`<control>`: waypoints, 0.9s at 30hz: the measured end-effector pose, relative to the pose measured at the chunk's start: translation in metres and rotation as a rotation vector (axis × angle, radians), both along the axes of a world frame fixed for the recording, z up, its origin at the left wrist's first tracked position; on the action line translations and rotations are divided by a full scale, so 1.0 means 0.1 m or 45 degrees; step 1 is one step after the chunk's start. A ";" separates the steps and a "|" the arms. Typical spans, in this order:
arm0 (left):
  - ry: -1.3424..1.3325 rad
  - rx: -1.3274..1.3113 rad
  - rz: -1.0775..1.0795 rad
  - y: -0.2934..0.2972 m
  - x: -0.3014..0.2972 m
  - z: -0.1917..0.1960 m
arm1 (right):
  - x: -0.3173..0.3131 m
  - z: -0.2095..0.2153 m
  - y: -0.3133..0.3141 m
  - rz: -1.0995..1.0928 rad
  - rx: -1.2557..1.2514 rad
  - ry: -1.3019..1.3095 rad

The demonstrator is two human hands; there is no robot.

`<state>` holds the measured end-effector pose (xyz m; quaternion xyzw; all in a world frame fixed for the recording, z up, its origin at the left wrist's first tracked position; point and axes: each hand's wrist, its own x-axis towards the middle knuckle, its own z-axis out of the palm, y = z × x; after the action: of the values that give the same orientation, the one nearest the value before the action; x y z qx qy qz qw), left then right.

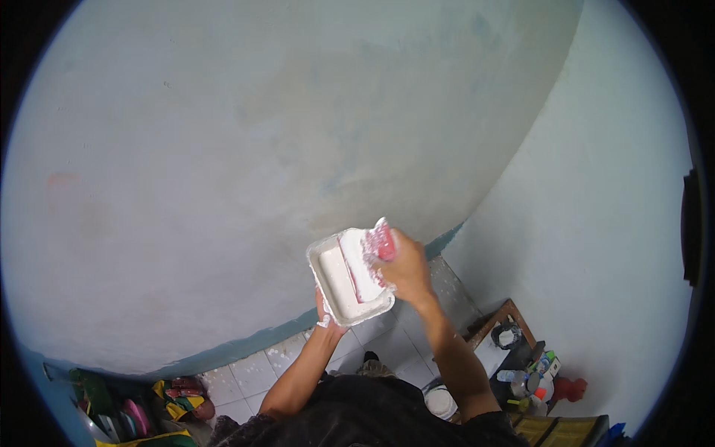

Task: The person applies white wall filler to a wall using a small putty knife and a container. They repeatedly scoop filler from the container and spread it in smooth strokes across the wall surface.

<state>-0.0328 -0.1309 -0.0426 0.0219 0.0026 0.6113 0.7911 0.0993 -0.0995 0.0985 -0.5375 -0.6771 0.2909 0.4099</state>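
My left hand [333, 323] supports a shallow rectangular tray [354, 320] from below, at the side nearest me; most of its fingers are hidden. White putty coats the tray's inside and rim, and a lump clings to its near left corner. In my right hand [410, 270] is a red putty scraper [382, 241], its grip smeared with white. The scraper's broad blade is over the right half of the tray, thickly covered in putty, with a thin red edge showing. My right fingers are slightly blurred and close around it.
Ahead stands a patchy grey-white wall [223, 186], meeting another wall [596, 186] at right. Below lies a spattered tiled floor [253, 376]. A wooden table [488, 350] with bottles and containers is at lower right, near a white bucket [441, 402]. Colourful bags [179, 398] lie at lower left.
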 end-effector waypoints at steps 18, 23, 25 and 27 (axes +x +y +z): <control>0.130 -0.164 -0.189 0.12 -0.03 -0.37 | -0.42 -0.41 -0.04 -0.112 -0.138 -0.109; 0.211 -0.218 -0.189 0.06 0.00 -0.28 | -0.28 -0.62 0.06 -0.006 -0.097 0.034; 0.228 -0.172 -0.191 0.07 -0.02 -0.25 | -0.18 -0.68 0.06 0.103 -0.200 0.287; 0.179 -0.142 -0.213 0.08 -0.05 -0.22 | -0.07 -0.60 0.02 0.238 -0.410 0.664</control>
<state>-0.0375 -0.1225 -0.0642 0.0208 0.0900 0.5390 0.8372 0.0918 -0.0977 0.0388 -0.4383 -0.5410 0.5586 0.4508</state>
